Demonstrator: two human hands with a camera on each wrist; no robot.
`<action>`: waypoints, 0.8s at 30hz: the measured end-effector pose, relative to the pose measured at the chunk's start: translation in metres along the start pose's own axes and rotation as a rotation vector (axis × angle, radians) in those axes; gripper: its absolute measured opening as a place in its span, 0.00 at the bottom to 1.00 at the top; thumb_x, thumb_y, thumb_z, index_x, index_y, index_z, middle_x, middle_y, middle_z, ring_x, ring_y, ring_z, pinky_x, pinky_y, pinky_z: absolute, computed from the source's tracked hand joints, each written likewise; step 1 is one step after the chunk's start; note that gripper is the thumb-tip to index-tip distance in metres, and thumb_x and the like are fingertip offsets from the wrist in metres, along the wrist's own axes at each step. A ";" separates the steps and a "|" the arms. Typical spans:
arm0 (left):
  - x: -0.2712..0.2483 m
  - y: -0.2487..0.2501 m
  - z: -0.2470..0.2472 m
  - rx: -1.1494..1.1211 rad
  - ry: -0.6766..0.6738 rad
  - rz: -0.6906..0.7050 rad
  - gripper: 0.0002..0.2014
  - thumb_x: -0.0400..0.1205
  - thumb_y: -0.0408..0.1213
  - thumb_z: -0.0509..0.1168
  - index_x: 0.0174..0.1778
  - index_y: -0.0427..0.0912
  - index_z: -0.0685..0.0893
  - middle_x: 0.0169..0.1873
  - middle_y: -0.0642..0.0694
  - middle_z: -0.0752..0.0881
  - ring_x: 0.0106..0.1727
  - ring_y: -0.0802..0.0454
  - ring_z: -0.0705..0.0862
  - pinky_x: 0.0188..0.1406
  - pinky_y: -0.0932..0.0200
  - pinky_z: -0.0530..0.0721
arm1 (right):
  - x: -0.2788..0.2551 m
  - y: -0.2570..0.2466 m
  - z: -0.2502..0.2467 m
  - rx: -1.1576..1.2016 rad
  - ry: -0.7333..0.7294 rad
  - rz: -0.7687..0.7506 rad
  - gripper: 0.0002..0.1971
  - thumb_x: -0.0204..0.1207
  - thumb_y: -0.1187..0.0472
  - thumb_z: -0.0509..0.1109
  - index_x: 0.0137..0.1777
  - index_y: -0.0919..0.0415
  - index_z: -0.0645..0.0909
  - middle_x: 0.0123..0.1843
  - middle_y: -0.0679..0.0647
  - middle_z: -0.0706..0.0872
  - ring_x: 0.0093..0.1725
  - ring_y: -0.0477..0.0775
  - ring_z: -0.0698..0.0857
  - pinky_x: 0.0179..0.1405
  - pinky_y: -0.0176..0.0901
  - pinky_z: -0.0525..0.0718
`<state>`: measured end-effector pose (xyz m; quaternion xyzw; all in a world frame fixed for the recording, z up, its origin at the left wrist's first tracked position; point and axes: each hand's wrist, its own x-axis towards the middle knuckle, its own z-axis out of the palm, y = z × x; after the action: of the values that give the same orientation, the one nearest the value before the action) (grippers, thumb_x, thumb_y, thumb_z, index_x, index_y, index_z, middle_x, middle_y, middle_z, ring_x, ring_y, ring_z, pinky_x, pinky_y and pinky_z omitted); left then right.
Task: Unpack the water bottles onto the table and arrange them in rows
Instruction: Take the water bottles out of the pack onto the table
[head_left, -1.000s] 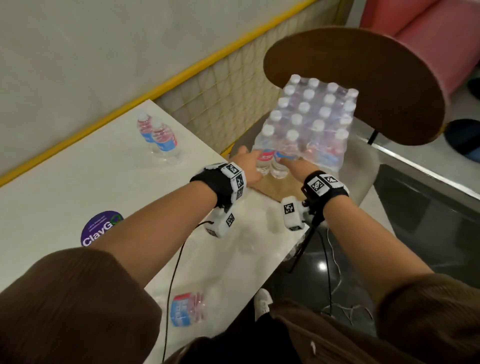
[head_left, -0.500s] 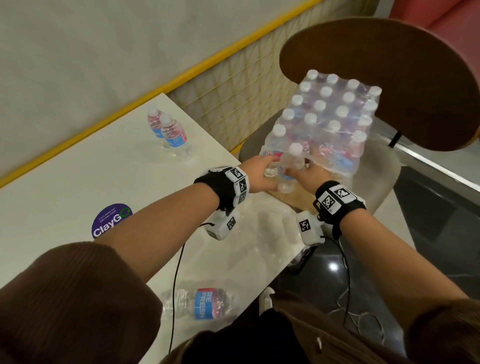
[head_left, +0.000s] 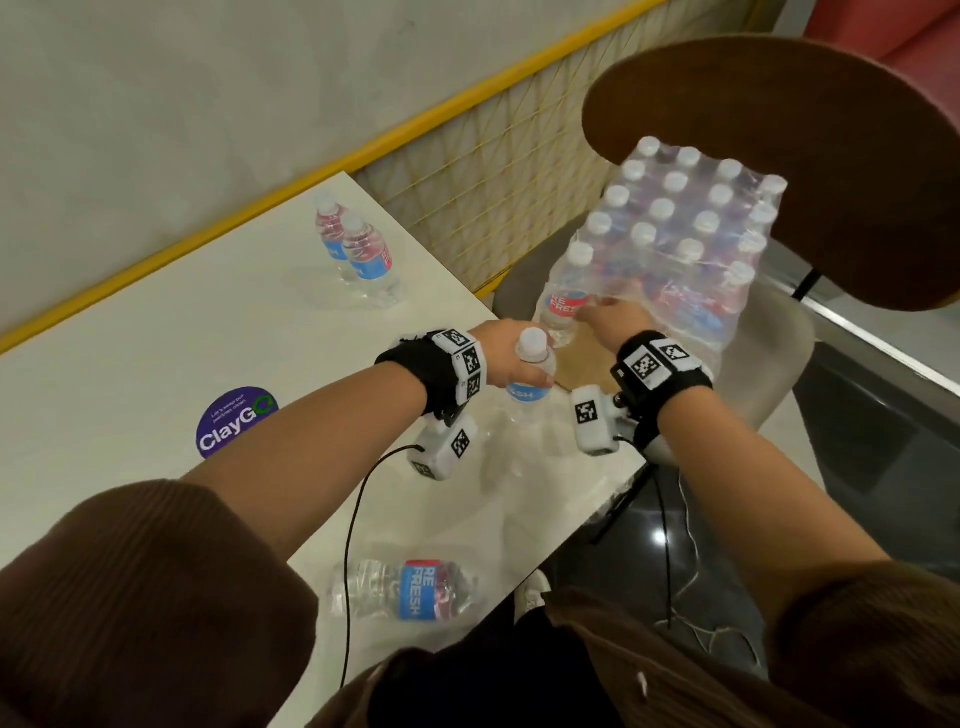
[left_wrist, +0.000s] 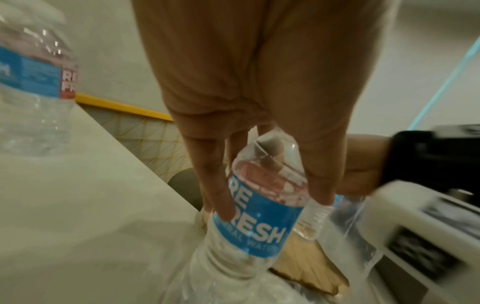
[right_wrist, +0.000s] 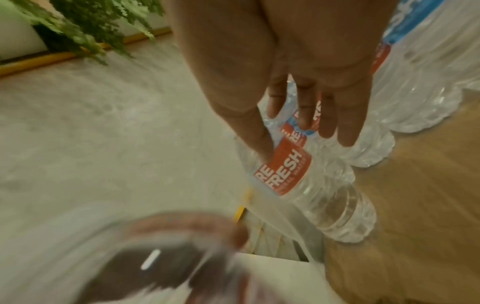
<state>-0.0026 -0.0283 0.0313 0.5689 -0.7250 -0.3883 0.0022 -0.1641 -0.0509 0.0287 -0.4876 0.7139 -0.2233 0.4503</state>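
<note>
Holding a clear, ridged plastic bottle by its neck, your left hand hangs over the smooth white table edge. Your right hand pinches another bottle at the shiny wrapped pack, at 1 o'clock on the chair. Two round-capped bottles stand at 11 o'clock; one bottle lies flat at 6.

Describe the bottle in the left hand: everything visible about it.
The bottle in the left hand is small, clear ribbed plastic with a white cap and a blue wrap label reading RE FRESH in white. It looks full and sealed. The left hand grips it around the upper body and label, fingers wrapped across the print. It is roughly upright, over the table's right edge, beside the shrink-wrapped pack.
</note>
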 end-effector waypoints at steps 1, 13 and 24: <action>-0.007 -0.003 -0.001 0.070 -0.012 -0.011 0.25 0.72 0.48 0.75 0.63 0.44 0.81 0.56 0.45 0.85 0.59 0.44 0.84 0.57 0.52 0.84 | -0.002 -0.006 -0.001 0.048 -0.011 0.068 0.21 0.76 0.52 0.71 0.68 0.56 0.76 0.66 0.58 0.80 0.66 0.63 0.78 0.61 0.53 0.77; -0.135 -0.112 -0.029 0.043 0.028 -0.358 0.26 0.71 0.39 0.76 0.65 0.44 0.78 0.57 0.45 0.81 0.51 0.44 0.82 0.46 0.52 0.83 | 0.001 0.003 0.009 -0.067 0.020 -0.081 0.32 0.70 0.48 0.75 0.73 0.57 0.73 0.63 0.55 0.81 0.59 0.59 0.80 0.54 0.53 0.80; -0.169 -0.145 -0.023 -0.031 0.204 -0.367 0.33 0.73 0.47 0.74 0.73 0.47 0.70 0.70 0.45 0.76 0.69 0.45 0.76 0.64 0.54 0.75 | -0.089 -0.008 0.089 -0.173 -0.540 -0.478 0.23 0.64 0.70 0.80 0.53 0.49 0.77 0.53 0.53 0.81 0.51 0.58 0.82 0.49 0.62 0.86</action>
<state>0.1866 0.0911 0.0401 0.7276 -0.5992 -0.3337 0.0135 -0.0731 0.0365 0.0292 -0.7181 0.4517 -0.1244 0.5146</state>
